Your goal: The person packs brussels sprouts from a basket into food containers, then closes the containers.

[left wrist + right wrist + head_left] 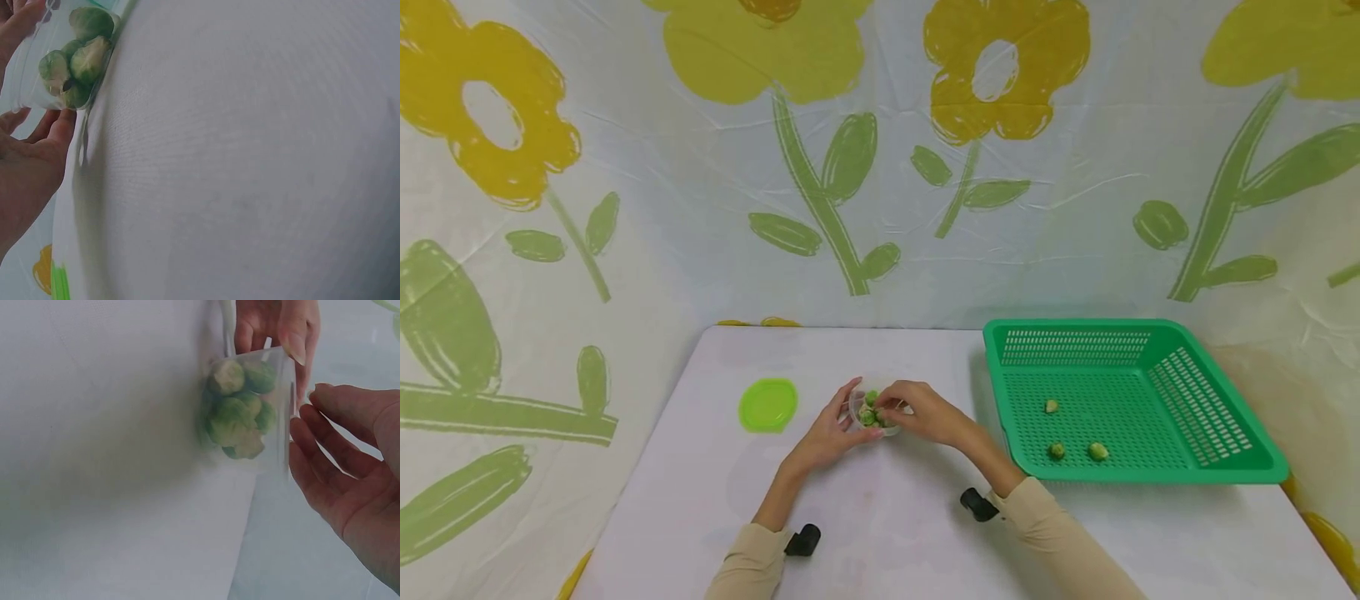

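A small clear plastic container (855, 408) stands on the white table, with several Brussels sprouts (228, 419) inside. My left hand (827, 435) holds it from the left, thumb at the near side and fingers round the far side. Over the container's right side reaches my right hand (928, 414), its fingertips at the open top. In the right wrist view the right hand's fingers (322, 453) are loosely bent by the rim, and no sprout shows between them. The fingertips' far sides are partly hidden there.
A bright green lid (768, 406) lies on the table left of the container. To the right stands a large green perforated basket (1150, 476) with three loose sprouts (1098, 452) on its floor. A flower-printed cloth (925, 275) hangs behind the table (880, 533).
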